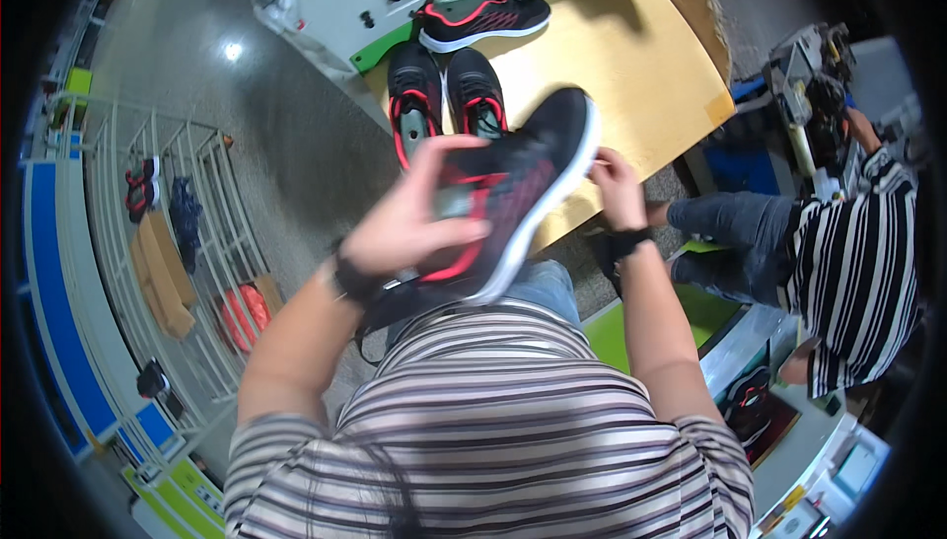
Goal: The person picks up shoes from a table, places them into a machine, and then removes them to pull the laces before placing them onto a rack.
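Holding the shoe (533, 174) tilted over the near edge of the table (641, 66), we have its toe pointing away from us and its pale sole turned to the right. Our left hand (400, 218) has thumb and fingers parted around the collar and gripping it, probably because the opening makes a handle and leaves the sole side uncovered. Our right hand (619, 189) has its fingers curled close together beside the sole near the toe; we cannot tell whether they touch it or pinch anything. At the table's left side stands a pair (424, 73), toes away from us, perhaps set close to save room; along its far edge a third shoe (483, 24) lies crosswise, toe to the right. Well left of the table, a rack (215, 204) carries a carton (161, 268) and smaller-looking shoes (141, 191), seemingly kept out of the way. Right of the table, a co-worker (858, 263) in stripes has a hand at a machine (814, 75).
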The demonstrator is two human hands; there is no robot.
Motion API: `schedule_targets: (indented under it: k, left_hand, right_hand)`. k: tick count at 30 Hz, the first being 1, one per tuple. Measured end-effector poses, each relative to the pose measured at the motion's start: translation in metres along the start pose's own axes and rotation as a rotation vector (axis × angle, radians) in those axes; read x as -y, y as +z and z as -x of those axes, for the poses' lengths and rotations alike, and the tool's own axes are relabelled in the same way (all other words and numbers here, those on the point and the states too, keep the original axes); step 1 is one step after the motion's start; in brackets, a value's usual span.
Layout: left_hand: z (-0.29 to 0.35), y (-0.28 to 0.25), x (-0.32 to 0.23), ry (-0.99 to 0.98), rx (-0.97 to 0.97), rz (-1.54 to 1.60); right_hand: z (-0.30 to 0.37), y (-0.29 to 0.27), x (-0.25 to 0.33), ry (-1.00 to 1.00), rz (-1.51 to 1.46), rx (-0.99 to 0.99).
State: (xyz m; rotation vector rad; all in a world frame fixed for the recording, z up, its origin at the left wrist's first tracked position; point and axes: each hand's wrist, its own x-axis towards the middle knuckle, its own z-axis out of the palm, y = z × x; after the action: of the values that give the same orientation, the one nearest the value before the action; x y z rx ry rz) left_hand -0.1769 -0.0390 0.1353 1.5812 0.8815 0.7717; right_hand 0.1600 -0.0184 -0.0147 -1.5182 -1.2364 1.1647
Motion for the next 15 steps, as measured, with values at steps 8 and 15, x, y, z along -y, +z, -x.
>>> schedule_targets:
  k: [8, 15]
  left_hand:
    - [0.146, -0.043, -0.005, -0.308, -0.916, 0.277]
    - [0.241, -0.026, 0.047, -0.450, -1.195, 0.416]
  right_hand:
    - [-0.037, 0.117, 0.015, -0.191, 0.172, 0.065]
    - [-0.054, 0.140, 0.055, -0.299, 0.253, 0.018]
